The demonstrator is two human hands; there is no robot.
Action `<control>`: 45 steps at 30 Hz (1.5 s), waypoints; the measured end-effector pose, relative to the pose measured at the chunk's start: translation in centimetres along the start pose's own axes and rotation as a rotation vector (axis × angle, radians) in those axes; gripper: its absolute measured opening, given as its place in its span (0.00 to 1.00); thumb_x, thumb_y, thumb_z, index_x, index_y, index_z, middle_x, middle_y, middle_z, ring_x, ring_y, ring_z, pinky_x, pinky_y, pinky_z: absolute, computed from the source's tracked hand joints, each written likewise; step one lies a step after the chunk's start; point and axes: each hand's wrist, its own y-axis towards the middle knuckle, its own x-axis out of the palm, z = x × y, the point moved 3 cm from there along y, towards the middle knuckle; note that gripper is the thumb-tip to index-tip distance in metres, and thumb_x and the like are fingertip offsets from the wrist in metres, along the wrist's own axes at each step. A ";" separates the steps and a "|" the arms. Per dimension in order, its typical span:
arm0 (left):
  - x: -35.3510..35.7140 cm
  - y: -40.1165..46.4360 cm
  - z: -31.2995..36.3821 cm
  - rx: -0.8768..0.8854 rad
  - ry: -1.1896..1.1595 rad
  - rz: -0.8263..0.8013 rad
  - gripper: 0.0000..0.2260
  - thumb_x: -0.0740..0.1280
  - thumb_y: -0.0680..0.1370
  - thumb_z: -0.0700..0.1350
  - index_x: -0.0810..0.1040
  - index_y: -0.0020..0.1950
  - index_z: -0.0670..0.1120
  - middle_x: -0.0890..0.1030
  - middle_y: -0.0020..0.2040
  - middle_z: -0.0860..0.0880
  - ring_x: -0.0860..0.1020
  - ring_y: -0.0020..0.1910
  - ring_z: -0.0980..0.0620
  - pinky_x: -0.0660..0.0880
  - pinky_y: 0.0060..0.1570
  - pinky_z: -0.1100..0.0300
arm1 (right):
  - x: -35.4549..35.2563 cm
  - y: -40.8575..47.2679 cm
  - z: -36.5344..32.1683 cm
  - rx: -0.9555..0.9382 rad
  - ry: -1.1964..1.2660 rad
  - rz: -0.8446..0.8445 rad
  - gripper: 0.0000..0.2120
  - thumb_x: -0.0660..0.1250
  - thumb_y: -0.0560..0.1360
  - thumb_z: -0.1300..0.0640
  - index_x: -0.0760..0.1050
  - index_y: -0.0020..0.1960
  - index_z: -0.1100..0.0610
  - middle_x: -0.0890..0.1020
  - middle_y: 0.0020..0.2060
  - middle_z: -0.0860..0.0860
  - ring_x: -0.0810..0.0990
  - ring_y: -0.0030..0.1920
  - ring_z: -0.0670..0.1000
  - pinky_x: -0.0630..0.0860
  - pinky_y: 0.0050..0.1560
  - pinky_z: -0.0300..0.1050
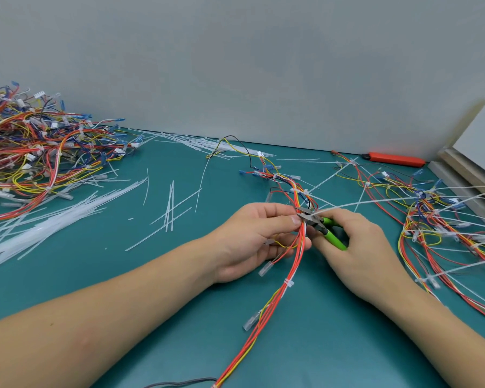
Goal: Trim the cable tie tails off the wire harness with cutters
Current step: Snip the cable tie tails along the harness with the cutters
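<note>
Left hand (pixel 259 239) pinches the harness (pixel 297 247); right hand (pixel 356 247) grips cutters (pixel 321 226), blades at a tail (pixel 389 201) — squeeze next, I'd say.

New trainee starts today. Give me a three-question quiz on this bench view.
1. True or false: the right hand holds green-handled cutters.
2. What does the left hand hold? A) a loose tie B) the harness C) the orange tool
3. Fill in: the big harness pile lies at the far ____ of the mat.

Key: 1 true; 2 B; 3 left.
</note>
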 end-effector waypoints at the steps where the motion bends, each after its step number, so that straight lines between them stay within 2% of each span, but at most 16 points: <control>1: 0.0 0.0 0.0 0.001 -0.002 0.001 0.07 0.64 0.82 0.38 0.77 0.60 0.41 0.85 0.40 0.50 0.85 0.40 0.52 0.78 0.42 0.63 | 0.0 0.0 0.1 -0.004 -0.005 0.002 0.09 0.71 0.75 0.50 0.79 0.52 0.37 0.81 0.48 0.30 0.77 0.54 0.40 0.70 0.54 0.36; 3: 0.0 0.0 0.0 0.000 -0.004 0.006 0.09 0.65 0.82 0.38 0.76 0.62 0.40 0.85 0.40 0.50 0.85 0.40 0.52 0.78 0.42 0.62 | 0.0 0.1 0.2 -0.006 -0.004 0.003 0.07 0.71 0.75 0.50 0.79 0.50 0.39 0.81 0.47 0.31 0.76 0.52 0.40 0.69 0.51 0.34; 6: 0.0 0.0 0.0 0.000 0.003 0.009 0.08 0.65 0.82 0.38 0.76 0.61 0.41 0.85 0.40 0.50 0.85 0.41 0.52 0.78 0.42 0.62 | 0.2 0.1 0.4 0.006 -0.033 0.002 0.02 0.71 0.76 0.50 0.79 0.45 0.45 0.80 0.38 0.39 0.75 0.43 0.44 0.69 0.43 0.42; 8: 0.0 0.0 0.0 0.001 0.003 0.010 0.06 0.65 0.82 0.38 0.77 0.59 0.42 0.84 0.39 0.50 0.85 0.40 0.52 0.78 0.42 0.63 | 0.3 0.0 0.6 0.026 -0.006 -0.005 0.13 0.71 0.78 0.48 0.73 0.37 0.50 0.73 0.28 0.43 0.70 0.32 0.47 0.66 0.34 0.43; 10: 0.0 0.0 0.0 0.002 0.000 0.012 0.05 0.65 0.82 0.38 0.79 0.56 0.43 0.84 0.39 0.50 0.85 0.40 0.52 0.78 0.41 0.63 | 0.2 0.0 0.5 0.042 0.020 -0.019 0.20 0.69 0.79 0.46 0.67 0.34 0.53 0.67 0.25 0.46 0.63 0.28 0.48 0.61 0.29 0.42; 16: 0.2 -0.1 0.1 0.000 -0.011 0.023 0.04 0.65 0.82 0.38 0.78 0.55 0.44 0.83 0.37 0.50 0.85 0.40 0.51 0.78 0.42 0.62 | 0.2 -0.1 0.3 0.056 0.016 -0.014 0.18 0.70 0.79 0.47 0.68 0.35 0.52 0.69 0.25 0.46 0.64 0.28 0.49 0.64 0.31 0.49; 18: 0.1 -0.2 0.1 -0.002 -0.012 0.025 0.03 0.65 0.82 0.38 0.77 0.54 0.44 0.83 0.37 0.51 0.85 0.40 0.51 0.78 0.41 0.62 | 0.1 -0.1 0.1 0.031 0.008 -0.007 0.12 0.71 0.78 0.50 0.74 0.38 0.51 0.75 0.28 0.44 0.71 0.32 0.48 0.69 0.34 0.49; 20: 0.1 -0.2 0.1 -0.002 -0.005 0.026 0.06 0.65 0.82 0.38 0.76 0.58 0.42 0.84 0.38 0.50 0.85 0.40 0.52 0.78 0.42 0.62 | 0.0 0.0 -0.1 0.011 -0.002 0.000 0.04 0.73 0.76 0.55 0.80 0.43 0.48 0.81 0.36 0.44 0.77 0.41 0.46 0.73 0.43 0.41; 23: 0.1 -0.2 0.2 0.000 -0.004 0.027 0.08 0.65 0.82 0.38 0.76 0.61 0.41 0.84 0.39 0.49 0.85 0.40 0.51 0.77 0.43 0.61 | -0.1 -0.1 -0.2 0.012 0.008 -0.008 0.11 0.74 0.73 0.59 0.82 0.49 0.43 0.81 0.47 0.35 0.78 0.51 0.41 0.68 0.49 0.29; 25: 0.1 -0.1 0.1 -0.001 -0.001 0.029 0.08 0.65 0.82 0.38 0.77 0.60 0.41 0.84 0.39 0.49 0.85 0.40 0.51 0.77 0.43 0.61 | -0.1 -0.2 -0.2 0.025 0.018 -0.008 0.14 0.74 0.73 0.59 0.81 0.51 0.40 0.81 0.47 0.33 0.78 0.52 0.40 0.70 0.53 0.33; 27: 0.1 -0.1 0.1 -0.004 -0.004 0.033 0.08 0.65 0.82 0.38 0.77 0.61 0.41 0.84 0.39 0.48 0.85 0.40 0.51 0.77 0.43 0.61 | 0.0 -0.1 -0.1 0.033 0.020 0.007 0.15 0.74 0.73 0.59 0.81 0.52 0.40 0.82 0.46 0.33 0.78 0.52 0.41 0.73 0.53 0.38; 31: -0.1 0.0 0.0 0.001 -0.005 0.037 0.07 0.65 0.82 0.38 0.77 0.60 0.40 0.84 0.39 0.48 0.85 0.39 0.51 0.78 0.42 0.62 | -0.1 -0.1 0.0 0.028 -0.029 0.011 0.08 0.74 0.74 0.58 0.81 0.46 0.45 0.81 0.40 0.38 0.76 0.46 0.43 0.68 0.45 0.32; 35: 0.0 0.1 0.0 0.006 -0.009 0.037 0.07 0.65 0.81 0.37 0.77 0.59 0.41 0.83 0.39 0.49 0.85 0.39 0.51 0.78 0.41 0.62 | -0.1 0.1 0.1 0.044 -0.038 -0.004 0.06 0.74 0.74 0.57 0.79 0.42 0.48 0.78 0.33 0.43 0.74 0.40 0.46 0.66 0.38 0.39; 37: 0.0 0.1 0.0 0.006 0.001 0.037 0.07 0.65 0.82 0.37 0.77 0.59 0.41 0.83 0.39 0.49 0.85 0.39 0.51 0.78 0.42 0.61 | -0.1 0.1 0.2 0.044 -0.011 -0.003 0.07 0.73 0.75 0.56 0.77 0.40 0.49 0.76 0.30 0.45 0.73 0.36 0.47 0.66 0.35 0.39; 40: 0.1 0.0 0.0 0.004 0.019 0.029 0.07 0.65 0.82 0.38 0.77 0.60 0.41 0.83 0.39 0.49 0.85 0.40 0.51 0.78 0.43 0.61 | 0.1 0.0 0.6 0.053 0.030 0.009 0.15 0.72 0.77 0.54 0.70 0.35 0.51 0.71 0.26 0.45 0.66 0.29 0.48 0.63 0.30 0.39; 45: 0.2 -0.1 0.1 0.000 0.009 0.035 0.08 0.66 0.82 0.38 0.76 0.60 0.41 0.83 0.39 0.49 0.85 0.40 0.51 0.78 0.43 0.61 | 0.4 -0.1 0.7 0.062 -0.003 0.002 0.17 0.70 0.78 0.49 0.66 0.36 0.51 0.67 0.25 0.47 0.61 0.28 0.47 0.63 0.29 0.48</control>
